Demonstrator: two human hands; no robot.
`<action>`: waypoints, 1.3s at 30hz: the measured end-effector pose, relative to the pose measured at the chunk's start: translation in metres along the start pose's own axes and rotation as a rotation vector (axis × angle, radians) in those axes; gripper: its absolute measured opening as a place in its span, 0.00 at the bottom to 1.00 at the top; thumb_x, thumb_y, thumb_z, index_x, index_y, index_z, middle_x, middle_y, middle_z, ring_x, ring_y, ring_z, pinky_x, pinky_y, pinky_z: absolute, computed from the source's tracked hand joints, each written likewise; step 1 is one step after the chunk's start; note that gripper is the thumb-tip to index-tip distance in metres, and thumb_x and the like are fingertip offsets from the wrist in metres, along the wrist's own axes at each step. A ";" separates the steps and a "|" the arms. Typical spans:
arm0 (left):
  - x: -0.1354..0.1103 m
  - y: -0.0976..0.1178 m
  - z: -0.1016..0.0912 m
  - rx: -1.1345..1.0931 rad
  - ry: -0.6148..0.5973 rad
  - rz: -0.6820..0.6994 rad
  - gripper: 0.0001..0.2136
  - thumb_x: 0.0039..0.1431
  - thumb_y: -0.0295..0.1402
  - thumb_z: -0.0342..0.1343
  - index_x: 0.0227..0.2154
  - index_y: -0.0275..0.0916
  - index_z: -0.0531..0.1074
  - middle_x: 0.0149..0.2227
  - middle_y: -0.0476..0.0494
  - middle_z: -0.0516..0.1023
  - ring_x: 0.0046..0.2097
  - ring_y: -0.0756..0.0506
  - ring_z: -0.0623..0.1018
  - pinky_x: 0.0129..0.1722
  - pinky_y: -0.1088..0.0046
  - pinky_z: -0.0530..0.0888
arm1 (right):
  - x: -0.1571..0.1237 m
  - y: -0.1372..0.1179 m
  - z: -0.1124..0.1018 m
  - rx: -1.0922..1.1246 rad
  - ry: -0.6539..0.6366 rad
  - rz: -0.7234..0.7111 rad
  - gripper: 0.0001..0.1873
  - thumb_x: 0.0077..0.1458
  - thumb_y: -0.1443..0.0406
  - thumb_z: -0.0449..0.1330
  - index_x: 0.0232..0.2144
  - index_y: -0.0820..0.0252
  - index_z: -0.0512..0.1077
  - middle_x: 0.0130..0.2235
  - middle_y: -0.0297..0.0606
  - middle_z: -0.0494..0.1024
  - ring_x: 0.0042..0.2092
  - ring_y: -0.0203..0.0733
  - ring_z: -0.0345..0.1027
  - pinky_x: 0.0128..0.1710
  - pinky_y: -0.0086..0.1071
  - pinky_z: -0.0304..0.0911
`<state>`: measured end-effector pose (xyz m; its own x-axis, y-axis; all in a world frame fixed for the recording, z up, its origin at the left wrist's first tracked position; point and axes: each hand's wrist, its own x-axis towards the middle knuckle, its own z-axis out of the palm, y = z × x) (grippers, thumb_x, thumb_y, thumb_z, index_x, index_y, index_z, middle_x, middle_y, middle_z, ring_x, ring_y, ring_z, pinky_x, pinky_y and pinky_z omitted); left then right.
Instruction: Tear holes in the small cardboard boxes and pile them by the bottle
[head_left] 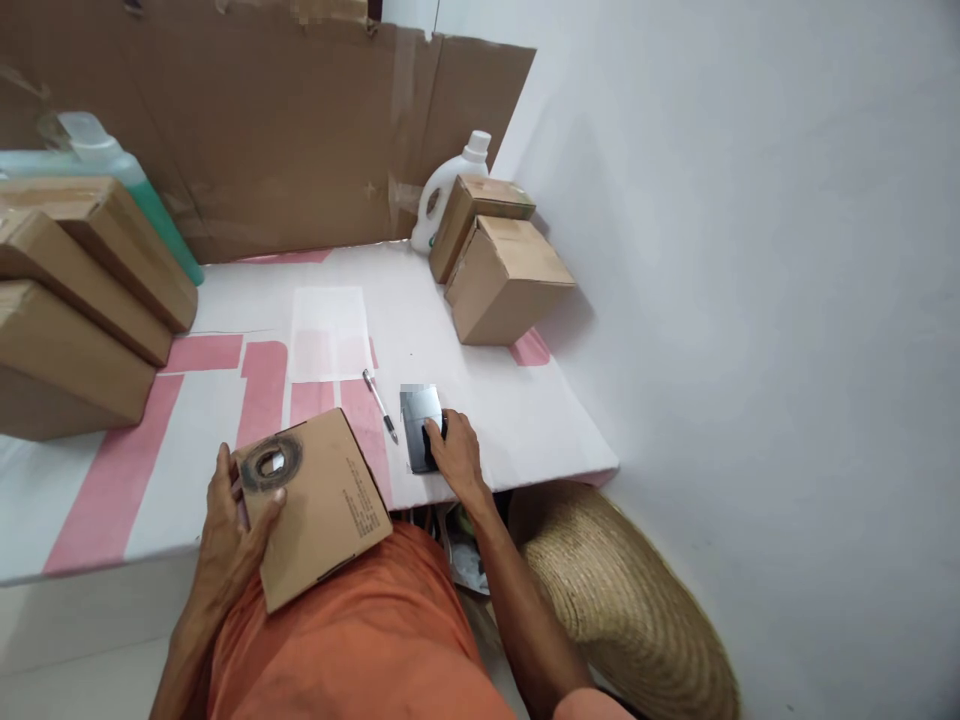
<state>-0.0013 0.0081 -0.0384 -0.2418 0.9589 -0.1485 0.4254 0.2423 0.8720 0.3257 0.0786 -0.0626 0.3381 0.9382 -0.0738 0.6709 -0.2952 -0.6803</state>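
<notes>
My left hand [229,525] grips a flat cardboard box [319,505] with a dark ringed hole near its top corner, resting it on my lap against the table's front edge. My right hand [454,455] lies on a black phone [418,420] that sits flat on the white and pink table [480,400]; the fingers curl over its lower right side. A pen [381,405] lies just left of the phone. A white sheet of paper [328,332] lies farther back.
Stacked cardboard boxes [75,290] stand at the left with a teal bottle [112,165] behind them. Two boxes [499,265] and a white jug [446,185] stand at the back right. A cardboard sheet [285,130] lines the back. A straw hat [622,600] lies on the floor.
</notes>
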 end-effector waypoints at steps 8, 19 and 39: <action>-0.038 -0.038 -0.005 -0.055 0.166 0.034 0.40 0.68 0.59 0.50 0.76 0.46 0.52 0.75 0.32 0.60 0.72 0.29 0.68 0.70 0.39 0.65 | -0.041 -0.006 -0.019 0.233 -0.427 -0.323 0.40 0.59 0.60 0.67 0.71 0.58 0.64 0.69 0.53 0.66 0.69 0.59 0.62 0.70 0.56 0.60; -0.068 -0.012 -0.015 0.027 0.041 0.313 0.33 0.70 0.56 0.46 0.75 0.54 0.58 0.72 0.41 0.67 0.67 0.30 0.73 0.58 0.50 0.80 | -0.095 -0.040 -0.032 0.573 -0.535 -0.415 0.47 0.55 0.52 0.74 0.73 0.51 0.65 0.69 0.48 0.72 0.68 0.63 0.68 0.69 0.56 0.63; 0.090 0.190 0.296 -0.215 -0.624 0.541 0.38 0.64 0.44 0.65 0.72 0.38 0.59 0.69 0.26 0.63 0.67 0.30 0.70 0.67 0.43 0.70 | 0.139 0.058 -0.197 0.399 0.413 -0.056 0.37 0.55 0.32 0.57 0.34 0.61 0.77 0.30 0.39 0.77 0.31 0.44 0.71 0.24 0.33 0.71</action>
<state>0.3157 0.1846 -0.0237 0.4983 0.8557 0.1394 0.1536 -0.2454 0.9572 0.5418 0.1567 0.0309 0.5925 0.7787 0.2065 0.4215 -0.0811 -0.9032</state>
